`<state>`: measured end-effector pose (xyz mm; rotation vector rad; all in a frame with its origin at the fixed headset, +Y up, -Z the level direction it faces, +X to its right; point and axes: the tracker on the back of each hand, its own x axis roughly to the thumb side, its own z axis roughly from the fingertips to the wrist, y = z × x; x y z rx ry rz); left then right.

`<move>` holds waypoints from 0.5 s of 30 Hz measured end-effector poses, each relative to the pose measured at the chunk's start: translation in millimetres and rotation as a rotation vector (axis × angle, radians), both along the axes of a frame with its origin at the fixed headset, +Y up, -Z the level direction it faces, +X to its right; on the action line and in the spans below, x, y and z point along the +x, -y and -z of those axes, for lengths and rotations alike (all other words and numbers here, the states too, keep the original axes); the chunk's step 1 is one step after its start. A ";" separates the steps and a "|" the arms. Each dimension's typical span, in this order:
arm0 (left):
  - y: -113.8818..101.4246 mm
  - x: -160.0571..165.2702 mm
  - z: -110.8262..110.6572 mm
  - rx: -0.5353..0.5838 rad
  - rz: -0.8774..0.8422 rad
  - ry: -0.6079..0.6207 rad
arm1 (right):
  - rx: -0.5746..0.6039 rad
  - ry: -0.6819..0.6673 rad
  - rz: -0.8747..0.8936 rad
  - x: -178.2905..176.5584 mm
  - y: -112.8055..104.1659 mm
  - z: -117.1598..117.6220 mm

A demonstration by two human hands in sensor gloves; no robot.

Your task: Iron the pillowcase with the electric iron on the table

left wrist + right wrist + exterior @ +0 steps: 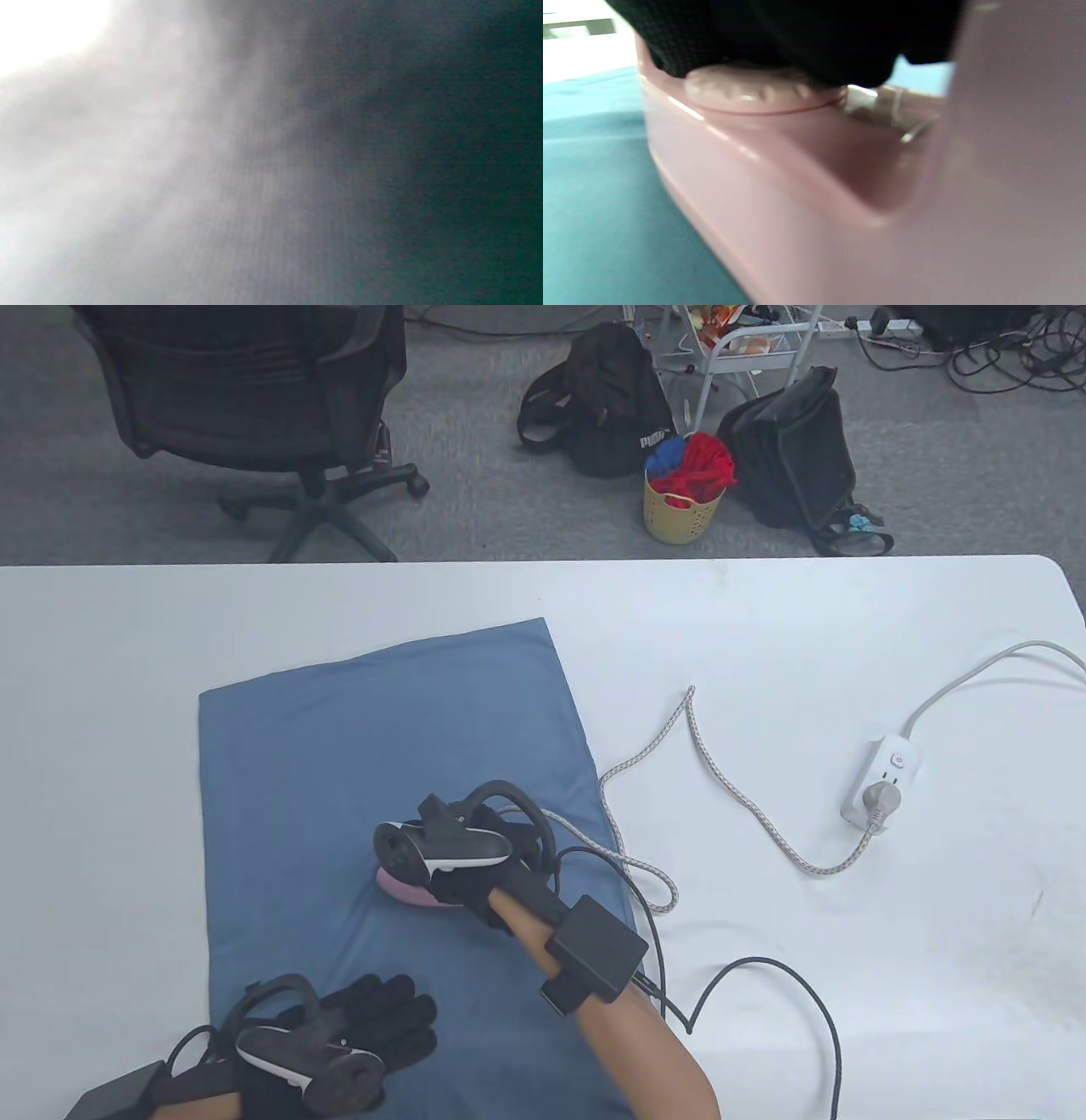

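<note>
A blue pillowcase [339, 746] lies flat on the white table [848, 628]. My right hand [475, 865] grips the handle of a pink electric iron [407, 889] that stands on the middle of the pillowcase. In the right wrist view the pink iron [814, 190] fills the frame, with my gloved fingers [780, 38] over its round dial and the blue cloth [598, 203] below. My left hand [373, 1018] rests flat, fingers spread, on the near edge of the pillowcase. The left wrist view shows only a grey blur.
The iron's braided cord [721, 780] runs right across the table to a white power strip [887, 780]. Black glove cables [764, 984] loop at the near right. Beyond the far table edge are an office chair [254, 398], bags and a yellow basket [683, 509].
</note>
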<state>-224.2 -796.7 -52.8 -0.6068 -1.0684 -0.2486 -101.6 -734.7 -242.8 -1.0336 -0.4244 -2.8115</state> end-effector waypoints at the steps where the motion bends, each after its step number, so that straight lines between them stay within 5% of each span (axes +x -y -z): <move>1: -0.5 0.5 -0.8 0.007 0.006 0.003 | 0.015 0.012 -0.006 0.6 -0.1 5.3; 6: -0.4 0.8 -1.1 0.005 0.010 0.002 | -0.079 0.077 -0.012 2.7 -2.4 26.2; 10: -0.8 0.9 -1.0 0.006 0.009 -0.001 | 0.085 0.045 -0.012 3.0 -1.2 19.9; 15: -1.2 1.2 -1.8 0.021 0.011 -0.001 | 0.092 -0.050 0.028 -6.6 -5.7 2.0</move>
